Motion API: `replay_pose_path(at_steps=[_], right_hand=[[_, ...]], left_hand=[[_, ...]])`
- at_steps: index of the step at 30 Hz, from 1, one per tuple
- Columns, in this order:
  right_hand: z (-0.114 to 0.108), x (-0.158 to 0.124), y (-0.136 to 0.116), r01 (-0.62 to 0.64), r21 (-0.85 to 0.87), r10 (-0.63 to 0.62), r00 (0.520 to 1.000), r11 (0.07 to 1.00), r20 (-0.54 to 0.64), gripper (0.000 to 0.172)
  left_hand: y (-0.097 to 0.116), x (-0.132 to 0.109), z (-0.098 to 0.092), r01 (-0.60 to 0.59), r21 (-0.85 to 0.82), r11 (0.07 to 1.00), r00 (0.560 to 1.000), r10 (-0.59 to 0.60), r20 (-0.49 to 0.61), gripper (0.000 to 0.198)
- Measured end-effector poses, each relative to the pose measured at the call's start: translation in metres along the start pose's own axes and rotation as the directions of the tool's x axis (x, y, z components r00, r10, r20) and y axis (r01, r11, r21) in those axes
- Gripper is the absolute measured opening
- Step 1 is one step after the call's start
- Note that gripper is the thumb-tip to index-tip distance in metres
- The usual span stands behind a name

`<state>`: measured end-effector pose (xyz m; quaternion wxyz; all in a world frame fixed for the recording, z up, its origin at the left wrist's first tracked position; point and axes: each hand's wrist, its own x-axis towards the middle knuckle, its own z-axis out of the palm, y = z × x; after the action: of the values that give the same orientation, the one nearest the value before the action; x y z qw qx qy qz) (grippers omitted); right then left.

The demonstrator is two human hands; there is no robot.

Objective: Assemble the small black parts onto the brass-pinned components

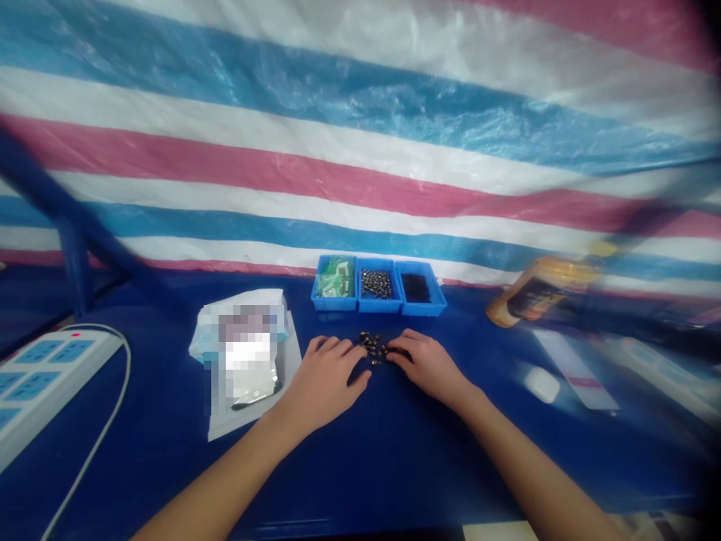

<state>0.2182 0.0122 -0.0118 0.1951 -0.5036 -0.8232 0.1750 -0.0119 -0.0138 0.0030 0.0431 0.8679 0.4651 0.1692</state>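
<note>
My left hand [327,379] rests palm down on the blue table, fingers stretched toward a small heap of dark metal parts [373,347]. My right hand [423,362] lies on the other side of the heap, its fingertips curled in and touching the parts. Whether a part is pinched between them I cannot make out. Behind the heap stand three small blue bins in a row: one with green pieces [334,282], one with shiny metal parts [377,285], one with black parts [417,288].
A pile of plastic bags and paper [248,353] lies left of my left hand. A white power strip [39,372] with its cable sits at the far left. An amber bottle [535,289] lies tipped at the right, with a white mouse [541,383] nearby. A striped tarp hangs behind.
</note>
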Motion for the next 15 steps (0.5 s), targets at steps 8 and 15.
replay_pose_path(at_steps=[8,15], right_hand=[[-0.0008,-0.0011,0.0056,0.055,-0.014,-0.056,0.998,0.998,-0.007,0.019],[-0.0032,-0.0021,0.0032,0.071,-0.075,-0.072,0.997,0.995,-0.011,0.018]], left_hand=[[0.0001,-0.0009,-0.0007,0.006,0.009,1.000,0.999,-0.006,0.050,0.025],[0.0005,-0.0019,0.0018,0.011,0.023,1.000,0.999,-0.012,0.049,0.024]])
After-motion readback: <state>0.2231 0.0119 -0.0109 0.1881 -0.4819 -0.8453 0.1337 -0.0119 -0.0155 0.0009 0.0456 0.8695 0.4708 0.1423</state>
